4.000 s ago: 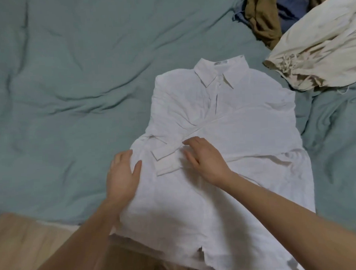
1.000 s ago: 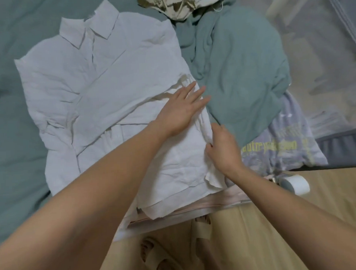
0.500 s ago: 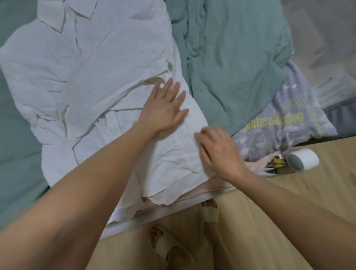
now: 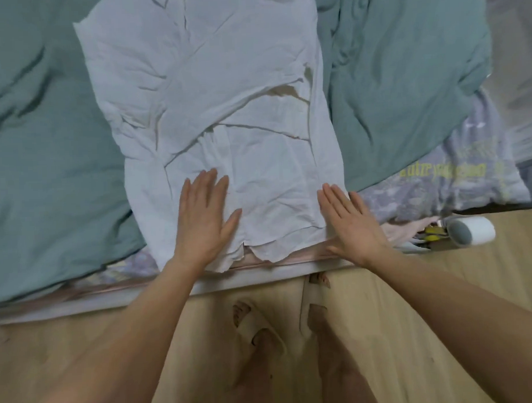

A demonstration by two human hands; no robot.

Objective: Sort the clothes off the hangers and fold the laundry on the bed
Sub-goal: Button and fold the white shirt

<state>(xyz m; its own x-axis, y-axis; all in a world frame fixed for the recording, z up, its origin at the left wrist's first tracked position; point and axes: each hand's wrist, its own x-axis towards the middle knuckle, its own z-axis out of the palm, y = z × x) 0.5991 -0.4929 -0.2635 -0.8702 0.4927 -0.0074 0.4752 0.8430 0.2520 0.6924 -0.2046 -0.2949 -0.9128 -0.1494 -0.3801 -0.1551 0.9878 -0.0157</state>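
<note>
Teal bedding (image 4: 46, 154) covers most of the bed, rumpled into a heap on the right, and the white shirt (image 4: 212, 91) lies across it with its hem at the near edge, just above the pale wooden floor (image 4: 443, 300). I'd judge the fold about halfway along: both sides look turned in, leaving a long narrow panel, but the hem has not yet been brought up toward the collar end, which runs out of view at the top. No hanger or other laundry shows from here, so I can't tell how much of the sorting remains. A printed lavender cloth (image 4: 457, 176) pokes out from under the teal heap to the right, touching the shirt's lower corner, and it could get caught up in the next fold. A white roll (image 4: 471, 231) lies on the floor beside the bed edge, near that cloth. Both palms press flat, fingers straight, gripping nothing: the left hand (image 4: 203, 217) on the lower panel, the right hand (image 4: 351, 224) on its right edge.
</note>
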